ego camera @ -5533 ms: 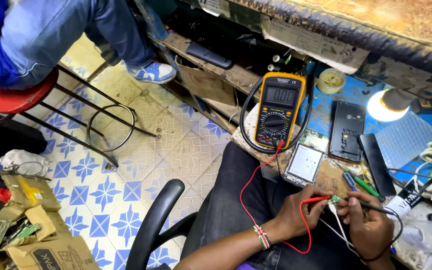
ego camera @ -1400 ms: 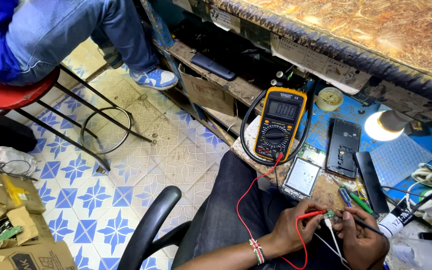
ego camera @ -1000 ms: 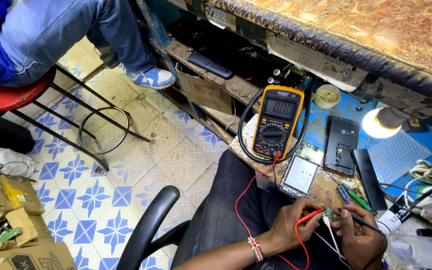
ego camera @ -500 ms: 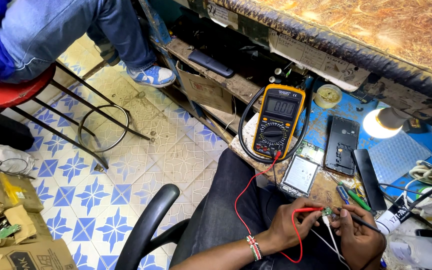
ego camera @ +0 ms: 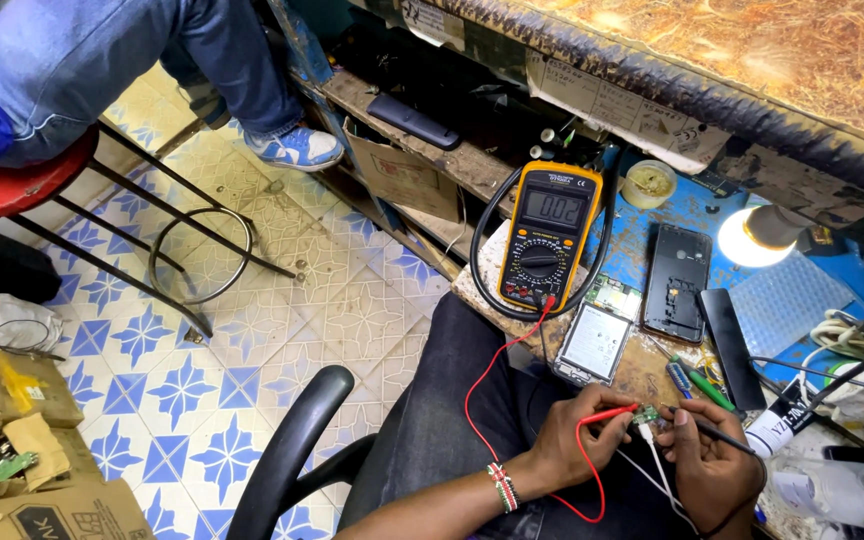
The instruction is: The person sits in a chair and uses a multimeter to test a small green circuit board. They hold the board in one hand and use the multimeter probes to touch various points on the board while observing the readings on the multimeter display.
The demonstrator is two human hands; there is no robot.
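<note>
A small green circuit board [ego camera: 645, 414] sits between the two hands, over the person's lap at the near edge of the table [ego camera: 652, 375]. The left hand [ego camera: 569, 440] has its grip closed on a red probe [ego camera: 609, 414], whose long axis runs roughly level, tip pointing right onto the board's left edge. The right hand [ego camera: 709, 462] has its grip closed on a black probe [ego camera: 717, 432], which comes in from the right and slightly above, tip meeting the board on its other side; whether this hand also steadies the board I cannot tell. Both hands are just beside the board, neither clearly nearer. White wires [ego camera: 660, 468] hang down from the board between the grips.

From the left grip the red lead [ego camera: 482, 385] loops down and then climbs away to a yellow multimeter [ego camera: 548, 236], which lies up and left of the grips on the table, its display lit, a black cable coiled round it. Just above the grips lies a silver phone part [ego camera: 594, 343], and beyond it a dark phone shell [ego camera: 677, 284]. Further up stands a small round tub [ego camera: 649, 183] holding a yellowish paste. A lit lamp [ego camera: 747, 235] shines up and right. To the far left, on the tiled floor [ego camera: 282, 260], another person sits on a red stool [ego camera: 17, 185].
</note>
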